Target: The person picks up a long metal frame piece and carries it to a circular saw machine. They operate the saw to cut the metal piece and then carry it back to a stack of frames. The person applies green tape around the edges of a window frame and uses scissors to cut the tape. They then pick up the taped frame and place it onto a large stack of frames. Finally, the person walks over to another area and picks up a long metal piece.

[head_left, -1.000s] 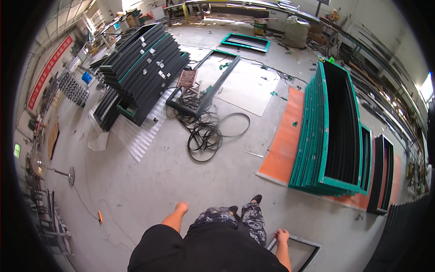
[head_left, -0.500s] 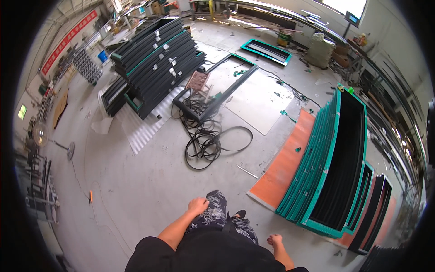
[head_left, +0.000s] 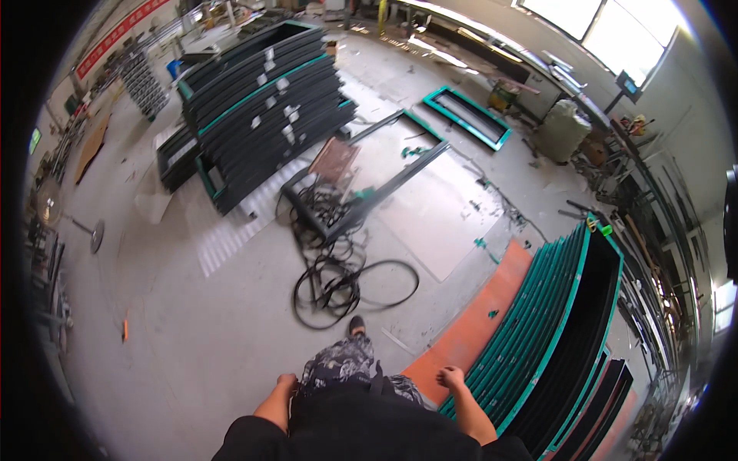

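Observation:
My left hand hangs beside my left thigh, touching or close to the patterned trousers. Its fingers point away and are mostly hidden. Out to the right, my right hand is held over the orange mat's edge, fingers loosely bent and a little apart, nothing seen in them. Nearest to it is a row of upright black frames with green edges, standing on the orange mat. Ahead on the floor lies a tangle of black strip, running into a dark rectangular frame.
A tall stack of black frames stands at the back left on white sheeting. A small brown-topped stool is by the floor frame. Further off lies a green-edged frame. A floor fan stands left; a workbench lines the far wall.
I have stepped forward, so the strip and the frame row sit closer and lower in view. My left hand dropped back toward my side; my right hand swung forward and up.

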Demonstrator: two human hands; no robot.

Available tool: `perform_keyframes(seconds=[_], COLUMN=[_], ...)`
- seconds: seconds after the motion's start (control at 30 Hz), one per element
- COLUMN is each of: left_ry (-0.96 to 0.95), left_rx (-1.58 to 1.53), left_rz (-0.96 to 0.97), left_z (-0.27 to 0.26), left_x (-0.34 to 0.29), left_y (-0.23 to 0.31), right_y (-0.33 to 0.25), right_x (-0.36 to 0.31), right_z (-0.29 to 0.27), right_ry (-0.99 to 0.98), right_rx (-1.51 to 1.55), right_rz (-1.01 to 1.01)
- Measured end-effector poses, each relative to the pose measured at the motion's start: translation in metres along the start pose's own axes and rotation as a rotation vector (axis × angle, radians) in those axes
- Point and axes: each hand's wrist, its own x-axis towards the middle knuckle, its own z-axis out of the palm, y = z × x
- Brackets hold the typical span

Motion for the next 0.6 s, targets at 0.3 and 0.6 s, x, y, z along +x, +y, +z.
perform_keyframes(seconds=[0.3,0.6], left_ry=[-0.209,-0.098], left_rx=[-0.251,-0.146], left_rz=[0.676,0.388], left_z=[0.081,0.19], left_x=[-0.101,-0.019], left_y=[0.359,0.389], right_y=[-0.188,-0.314], right_x=[0.073,0.222], right_z=[0.051,0.0], right_ry=[0.0,-0.014], right_rx=[0.052,-0.533], right_rz=[-0.173,0.105])
